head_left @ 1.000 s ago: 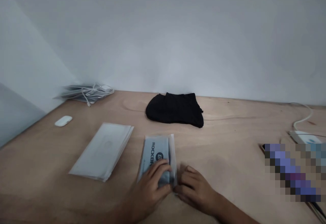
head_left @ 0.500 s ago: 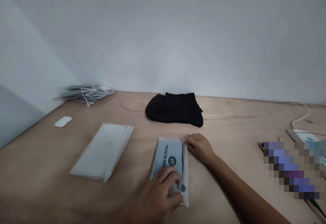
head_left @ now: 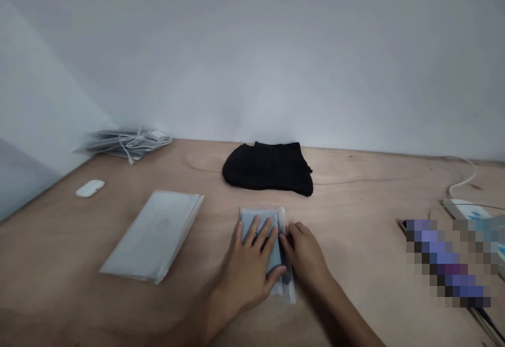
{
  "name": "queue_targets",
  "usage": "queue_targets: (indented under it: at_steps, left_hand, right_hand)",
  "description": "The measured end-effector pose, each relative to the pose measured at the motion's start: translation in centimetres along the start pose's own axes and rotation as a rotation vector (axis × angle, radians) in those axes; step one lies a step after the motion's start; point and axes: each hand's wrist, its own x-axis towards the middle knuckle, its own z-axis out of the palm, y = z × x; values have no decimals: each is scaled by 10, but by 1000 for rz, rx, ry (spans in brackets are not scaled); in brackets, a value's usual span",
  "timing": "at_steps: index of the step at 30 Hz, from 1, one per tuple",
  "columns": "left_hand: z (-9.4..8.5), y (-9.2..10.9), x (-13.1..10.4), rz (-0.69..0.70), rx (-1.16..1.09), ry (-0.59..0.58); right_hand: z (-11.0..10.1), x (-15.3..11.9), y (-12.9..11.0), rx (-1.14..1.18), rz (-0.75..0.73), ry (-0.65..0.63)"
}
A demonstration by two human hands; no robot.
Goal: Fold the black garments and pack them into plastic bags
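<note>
A frosted plastic zip bag (head_left: 282, 220) with a blue-grey packet (head_left: 249, 217) inside lies on the wooden table in front of me. My left hand (head_left: 252, 265) rests flat on top of it, fingers spread, covering most of the packet's print. At the bag's right edge, my right hand (head_left: 305, 249) is closed, thumb and fingers pinching the edge strip partway down. Left of my hands is a stack of similar frosted bags (head_left: 153, 236). Beyond them lies a folded black cloth item (head_left: 268, 169).
A small white case (head_left: 90, 188) lies at the left. Grey bags (head_left: 106, 144) with a white cable (head_left: 144, 135) sit in the far left corner. At the right are a pixelated phone-like object (head_left: 445, 265) and a white power strip (head_left: 469, 209) with a cord.
My left hand has gone from curled fingers at the bag's lower part to lying flat across it. My right hand has slid down the right edge from the top corner, towards me.
</note>
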Motion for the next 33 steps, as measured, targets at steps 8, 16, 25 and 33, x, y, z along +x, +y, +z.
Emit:
queue_targets:
  at_steps: [8, 16, 25, 33]
  left_hand:
    - [3, -42, -24, -167, 87, 62]
    - [8, -59, -38, -191, 197, 132]
    - [8, -58, -37, -186, 183, 147]
    - [-21, -70, -24, -152, 5, 214]
  right_hand:
    - [-61, -9, 78, -72, 234, -40]
    - [-69, -28, 126, -231, 274, 161]
    - [-46, -37, 122, -470, 301, 90]
    - [-68, -10, 136, -310, 179, 154]
